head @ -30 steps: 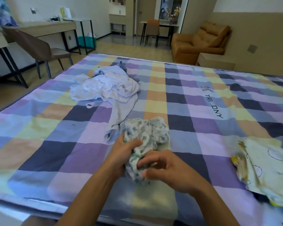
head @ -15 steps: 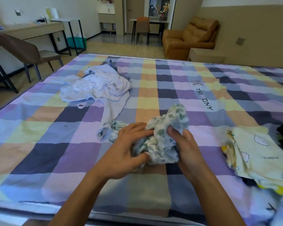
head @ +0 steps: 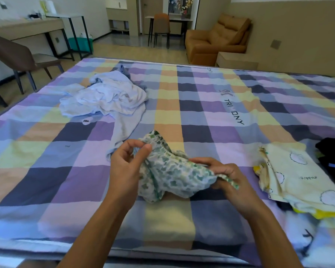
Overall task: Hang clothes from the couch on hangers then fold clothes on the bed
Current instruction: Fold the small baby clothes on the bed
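Observation:
A small white garment with a green print (head: 174, 171) is stretched between my hands just above the checked bed (head: 46, 171). My left hand (head: 126, 165) pinches its upper left edge between thumb and fingers. My right hand (head: 226, 175) grips its right edge, fingers curled round the cloth. A crumpled pile of white and pale blue clothes (head: 106, 97) lies on the bed behind, to the left. A folded pale yellow garment with cloud prints (head: 298, 176) lies on the right, next to a black garment (head: 333, 155).
A brown couch (head: 217, 39) stands beyond the bed at the back right, with a low bedside table (head: 236, 59) beside it. A brown chair (head: 17, 57) and a long desk (head: 27, 28) are on the left. Another chair and table stand at the back.
My hands have moved apart and spread the bunched printed garment out sideways. The left hand shifted from clutching the bundle to pinching its top edge.

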Demonstrator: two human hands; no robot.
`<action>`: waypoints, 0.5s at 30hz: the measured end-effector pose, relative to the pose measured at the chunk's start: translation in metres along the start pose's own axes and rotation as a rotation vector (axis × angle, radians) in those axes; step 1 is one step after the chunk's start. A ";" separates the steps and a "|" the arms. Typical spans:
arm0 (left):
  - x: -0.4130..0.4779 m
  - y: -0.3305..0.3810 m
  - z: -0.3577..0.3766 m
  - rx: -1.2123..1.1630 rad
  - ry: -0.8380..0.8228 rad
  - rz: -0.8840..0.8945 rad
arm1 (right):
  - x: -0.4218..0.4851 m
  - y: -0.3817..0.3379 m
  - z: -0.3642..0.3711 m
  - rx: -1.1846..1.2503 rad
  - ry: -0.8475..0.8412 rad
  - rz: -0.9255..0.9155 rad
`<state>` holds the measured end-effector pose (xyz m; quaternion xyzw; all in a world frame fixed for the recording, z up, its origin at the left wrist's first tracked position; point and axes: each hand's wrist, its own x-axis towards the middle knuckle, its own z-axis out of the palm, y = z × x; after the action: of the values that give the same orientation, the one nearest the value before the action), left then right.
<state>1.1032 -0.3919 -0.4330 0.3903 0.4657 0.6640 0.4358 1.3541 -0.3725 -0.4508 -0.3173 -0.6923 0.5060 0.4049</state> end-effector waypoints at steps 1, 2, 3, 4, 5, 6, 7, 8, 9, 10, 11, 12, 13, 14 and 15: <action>0.001 -0.002 -0.001 -0.079 0.003 -0.039 | -0.002 -0.005 -0.003 0.006 -0.126 0.031; 0.001 -0.002 -0.001 -0.114 0.006 -0.055 | -0.004 -0.012 -0.004 0.027 -0.230 0.074; 0.002 -0.005 -0.001 -0.109 0.010 -0.055 | -0.004 -0.018 -0.003 0.062 -0.303 0.122; 0.001 -0.008 -0.002 -0.074 0.012 -0.038 | -0.003 -0.025 0.000 0.090 -0.342 0.175; 0.001 -0.011 -0.003 -0.022 0.016 -0.022 | -0.001 -0.028 0.005 0.100 -0.332 0.217; 0.000 -0.014 -0.004 0.027 0.011 -0.010 | 0.003 -0.027 0.011 0.083 -0.266 0.237; -0.002 -0.015 -0.005 0.058 -0.002 -0.009 | 0.008 -0.024 0.019 0.030 -0.147 0.243; -0.004 -0.015 -0.005 0.079 -0.016 -0.018 | 0.013 -0.021 0.028 -0.073 -0.016 0.244; -0.006 -0.016 -0.006 0.108 -0.023 -0.025 | 0.018 -0.018 0.038 -0.208 0.083 0.235; -0.009 -0.014 -0.007 0.154 -0.030 -0.023 | 0.021 -0.013 0.048 -0.344 0.122 0.236; -0.011 -0.014 -0.010 0.234 -0.029 -0.019 | 0.023 -0.010 0.058 -0.473 0.095 0.263; -0.013 -0.014 -0.012 0.335 -0.038 -0.006 | 0.024 -0.007 0.068 -0.618 0.031 0.289; -0.014 -0.015 -0.015 0.445 -0.051 0.012 | 0.024 -0.003 0.076 -0.760 -0.027 0.295; -0.016 -0.016 -0.018 0.546 -0.087 0.040 | 0.025 -0.001 0.084 -0.887 -0.059 0.282; -0.017 -0.017 -0.022 0.637 -0.131 0.074 | 0.026 0.001 0.090 -0.985 -0.065 0.262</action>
<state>1.0920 -0.4106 -0.4573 0.5656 0.6064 0.4737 0.2967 1.2626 -0.3899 -0.4602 -0.5386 -0.8155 0.1758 0.1186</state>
